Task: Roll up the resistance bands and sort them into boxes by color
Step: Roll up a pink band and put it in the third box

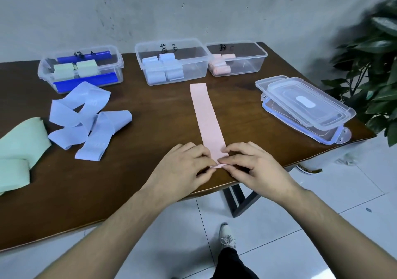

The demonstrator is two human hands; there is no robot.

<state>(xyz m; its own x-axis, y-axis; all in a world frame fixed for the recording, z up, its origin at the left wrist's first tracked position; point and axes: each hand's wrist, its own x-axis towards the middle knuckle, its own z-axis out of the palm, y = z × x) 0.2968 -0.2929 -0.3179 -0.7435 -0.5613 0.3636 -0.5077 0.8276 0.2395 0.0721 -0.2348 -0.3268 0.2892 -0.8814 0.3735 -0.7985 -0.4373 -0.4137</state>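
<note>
While the wooden table [150,188] carries everything in play, three clear boxes stand along its far edge: the green box [80,68] on the left with pale green rolls, the blue box [171,63] in the middle with light blue rolls, and the pink box [237,58] on the right with a few pink rolls. Stacked lids [305,106] lie off to the right, near a plant [373,63]. At the left, loose green bands [19,149] and a tangle of blue bands [86,117] wait unrolled. The pink band [207,115] lies flat and straight down the middle, its near end at the table edge. There the left hand [182,169] and right hand [255,167] pinch that end with curled fingertips, turning up the first small fold. Rolling seems to be only beginning; the next move likely calls for both hands to roll the fold forward evenly, keeping it tight and square, before it goes to the pink box.
</note>
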